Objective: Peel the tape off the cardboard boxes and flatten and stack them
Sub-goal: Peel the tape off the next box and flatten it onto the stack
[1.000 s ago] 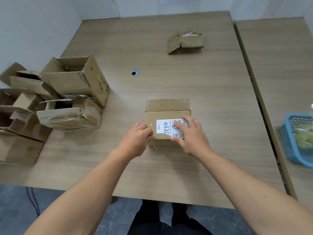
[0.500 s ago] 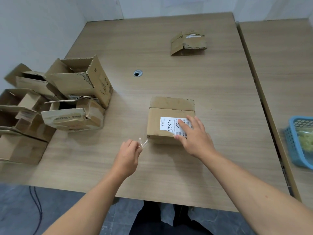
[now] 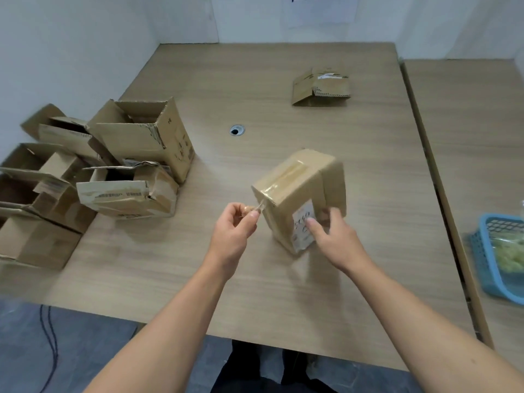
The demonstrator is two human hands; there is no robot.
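- Bench (image 3: 283, 293): near edge ran across the lower frame; a seam at right divided it from a second bench (image 3: 467, 137).
- Open surface lay in the centre of the frame, between the pile of opened boxes (image 3: 136, 137) at the left edge and the blue basket (image 3: 493, 256) at far right.
- A flattened box (image 3: 321, 86) lay alone at upper centre-right, well apart from the hands.
- Taped box (image 3: 300, 191): tilted, right of centre, tape (image 3: 286, 175) along its upper face, white label (image 3: 303, 222) towards the camera. Motion blur hid whether it touched the bench.
- Left grip (image 3: 232, 231): closed, thumb and forefinger pinching the loose tape end at the box's left corner.
- Right grip (image 3: 334, 239): curled round the box's near end, thumb on the label.
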